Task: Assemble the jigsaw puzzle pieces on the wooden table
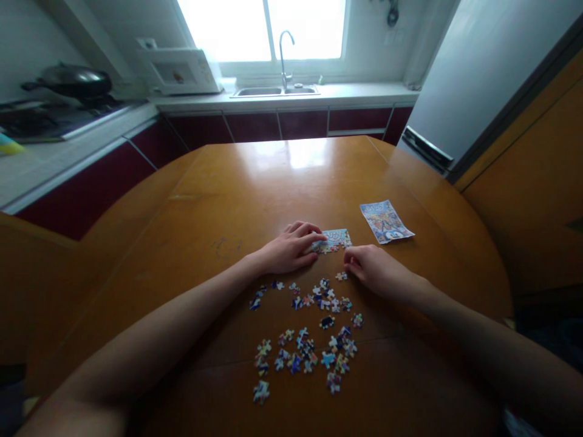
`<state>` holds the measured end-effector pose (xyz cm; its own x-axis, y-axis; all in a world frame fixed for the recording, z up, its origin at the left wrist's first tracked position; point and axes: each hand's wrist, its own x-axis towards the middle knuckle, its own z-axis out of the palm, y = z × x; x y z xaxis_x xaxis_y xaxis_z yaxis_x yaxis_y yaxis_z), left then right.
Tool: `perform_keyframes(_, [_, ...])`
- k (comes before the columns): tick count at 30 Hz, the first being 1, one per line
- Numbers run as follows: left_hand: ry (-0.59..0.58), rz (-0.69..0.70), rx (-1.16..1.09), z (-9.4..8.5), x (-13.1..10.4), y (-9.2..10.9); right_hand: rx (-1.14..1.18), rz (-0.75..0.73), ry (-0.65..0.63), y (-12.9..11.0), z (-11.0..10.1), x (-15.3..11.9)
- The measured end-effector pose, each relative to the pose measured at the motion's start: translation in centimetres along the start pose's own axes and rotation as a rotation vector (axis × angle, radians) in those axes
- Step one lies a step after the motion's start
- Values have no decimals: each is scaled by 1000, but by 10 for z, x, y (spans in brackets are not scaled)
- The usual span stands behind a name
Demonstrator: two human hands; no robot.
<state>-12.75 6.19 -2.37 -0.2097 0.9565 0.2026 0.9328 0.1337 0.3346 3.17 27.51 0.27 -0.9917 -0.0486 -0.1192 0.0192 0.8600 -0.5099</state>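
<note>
A partly joined puzzle section [336, 239] lies flat near the middle of the wooden table [218, 200]. My left hand [294, 247] rests at its left edge, fingers spread, with fingertips on the pieces. Beside the lower right corner is my right hand [376, 267], its fingers curled together; whatever they may hold is hidden. One loose piece [341, 276] lies just left of the right hand. Nearer to me are several scattered loose pieces [325, 295], with more groups [296, 363] below them. A printed picture sheet [386, 222] lies at the right, beyond my right hand.
Past the table's far edge stand a counter with a sink [259, 91], a faucet [283, 60] and a white microwave [182, 71]. A pan [75, 80] sits on the stove at left. A fridge [473, 67] is at right.
</note>
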Motion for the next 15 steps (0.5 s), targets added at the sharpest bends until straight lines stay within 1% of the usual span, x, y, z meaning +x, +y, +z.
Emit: perform_keyframes(15, [2,-9,-2,0,1,1,14,-14,0,1,1,1])
